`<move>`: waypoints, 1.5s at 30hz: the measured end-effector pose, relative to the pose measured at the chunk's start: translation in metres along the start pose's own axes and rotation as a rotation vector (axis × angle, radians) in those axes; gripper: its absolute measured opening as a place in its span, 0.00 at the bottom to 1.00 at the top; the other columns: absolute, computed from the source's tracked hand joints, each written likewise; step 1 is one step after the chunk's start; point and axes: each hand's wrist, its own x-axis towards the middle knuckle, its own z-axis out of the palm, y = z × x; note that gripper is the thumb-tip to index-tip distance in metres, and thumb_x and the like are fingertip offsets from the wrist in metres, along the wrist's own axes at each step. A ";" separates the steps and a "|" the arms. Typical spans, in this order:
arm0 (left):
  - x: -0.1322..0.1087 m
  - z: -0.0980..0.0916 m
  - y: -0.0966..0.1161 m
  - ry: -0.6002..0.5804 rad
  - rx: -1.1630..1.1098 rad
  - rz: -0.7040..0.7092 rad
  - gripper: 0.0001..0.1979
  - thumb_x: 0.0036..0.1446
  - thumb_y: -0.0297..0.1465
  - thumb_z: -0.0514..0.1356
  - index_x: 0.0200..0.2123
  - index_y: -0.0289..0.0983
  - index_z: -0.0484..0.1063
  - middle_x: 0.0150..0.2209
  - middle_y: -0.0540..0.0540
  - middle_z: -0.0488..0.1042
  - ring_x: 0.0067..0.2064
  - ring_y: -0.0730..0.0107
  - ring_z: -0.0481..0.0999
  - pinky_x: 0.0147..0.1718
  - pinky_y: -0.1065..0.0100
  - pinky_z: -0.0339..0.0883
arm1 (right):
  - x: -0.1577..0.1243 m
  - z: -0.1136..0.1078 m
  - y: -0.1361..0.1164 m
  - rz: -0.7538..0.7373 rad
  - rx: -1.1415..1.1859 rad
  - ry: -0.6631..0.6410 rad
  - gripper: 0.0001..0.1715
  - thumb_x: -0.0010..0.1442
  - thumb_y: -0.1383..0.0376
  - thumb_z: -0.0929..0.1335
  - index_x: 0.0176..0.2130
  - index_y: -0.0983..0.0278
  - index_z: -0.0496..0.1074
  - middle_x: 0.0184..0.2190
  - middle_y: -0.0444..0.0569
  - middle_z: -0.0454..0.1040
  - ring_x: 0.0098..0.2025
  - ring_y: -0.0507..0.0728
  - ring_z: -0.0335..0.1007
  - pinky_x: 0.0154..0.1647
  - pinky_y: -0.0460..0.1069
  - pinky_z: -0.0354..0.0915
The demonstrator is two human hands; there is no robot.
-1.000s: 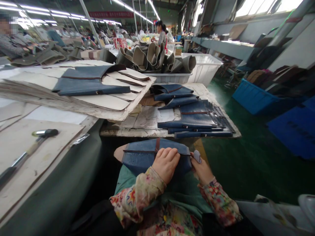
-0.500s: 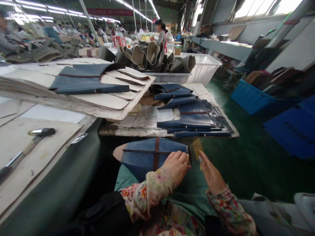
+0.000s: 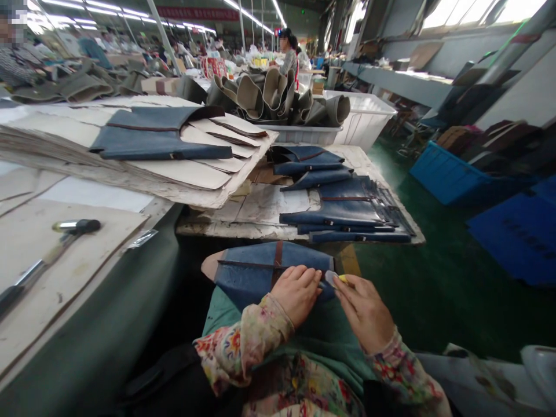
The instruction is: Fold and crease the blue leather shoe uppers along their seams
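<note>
Across my lap lies a blue leather piece (image 3: 247, 255) with brown crossing strips, fitted over a pointed form whose pale tip (image 3: 211, 266) sticks out at the left. My left hand (image 3: 297, 295) rests on top of the leather toward its right end, palm down, fingers laid flat on the surface. Pinched in my right hand (image 3: 369, 313) is a small tool (image 3: 330, 278) with a pale rounded end and a bit of yellow at the fingers. Its pale end is at the right edge of the leather, close to my left fingertips; whether it touches I cannot tell.
Ahead, a low board (image 3: 260, 202) holds several stacked blue leather pieces (image 3: 347, 202). To its left, another blue piece (image 3: 143, 133) lies on piled pale sheets (image 3: 208, 179). A hammer (image 3: 78, 226) rests on the left table. Blue crates (image 3: 452, 174) stand on the floor at right.
My right hand has moved left to the leather's right end, bringing the small tool against or near it. My left hand has slid slightly left along the leather.
</note>
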 end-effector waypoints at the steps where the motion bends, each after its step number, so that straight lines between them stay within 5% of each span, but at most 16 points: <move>1: -0.002 -0.001 -0.002 0.011 0.005 -0.003 0.17 0.61 0.33 0.48 0.51 0.34 0.61 0.43 0.46 0.70 0.45 0.67 0.65 0.45 0.64 0.59 | 0.002 0.002 -0.003 0.003 -0.008 0.000 0.17 0.58 0.68 0.61 0.47 0.67 0.69 0.39 0.53 0.69 0.43 0.56 0.62 0.43 0.51 0.65; 17: -0.045 -0.020 -0.036 0.167 0.103 -0.225 0.13 0.59 0.28 0.51 0.46 0.38 0.66 0.44 0.51 0.72 0.48 0.69 0.66 0.50 0.63 0.52 | 0.045 0.036 -0.065 -0.126 -0.013 -0.081 0.17 0.59 0.69 0.59 0.48 0.66 0.68 0.40 0.53 0.69 0.43 0.56 0.62 0.44 0.52 0.65; 23: -0.059 -0.026 -0.041 0.194 0.095 -0.284 0.15 0.59 0.28 0.49 0.49 0.39 0.66 0.48 0.49 0.71 0.51 0.68 0.65 0.50 0.64 0.55 | 0.053 0.041 -0.064 -0.169 0.048 -0.067 0.17 0.59 0.68 0.60 0.47 0.66 0.68 0.39 0.52 0.69 0.43 0.56 0.61 0.46 0.52 0.64; 32: -0.082 -0.024 -0.036 0.153 0.167 -0.235 0.18 0.59 0.26 0.46 0.53 0.37 0.63 0.54 0.48 0.66 0.57 0.69 0.60 0.48 0.66 0.58 | 0.059 0.032 -0.050 -0.098 0.326 -0.239 0.17 0.58 0.65 0.62 0.47 0.63 0.68 0.40 0.51 0.69 0.43 0.54 0.64 0.47 0.53 0.64; 40: -0.062 -0.031 -0.037 0.171 0.032 -0.389 0.12 0.59 0.29 0.49 0.44 0.38 0.68 0.43 0.48 0.73 0.46 0.66 0.67 0.45 0.62 0.59 | 0.079 0.029 -0.042 -0.035 0.587 -0.472 0.16 0.58 0.62 0.62 0.45 0.64 0.70 0.39 0.50 0.71 0.42 0.52 0.66 0.47 0.50 0.64; 45: -0.051 -0.037 -0.040 0.100 -0.011 -0.392 0.09 0.59 0.29 0.49 0.37 0.39 0.69 0.37 0.50 0.73 0.42 0.66 0.67 0.43 0.60 0.57 | 0.086 0.025 -0.047 -0.114 0.476 -0.495 0.16 0.59 0.64 0.61 0.45 0.65 0.70 0.37 0.50 0.70 0.41 0.53 0.66 0.46 0.51 0.64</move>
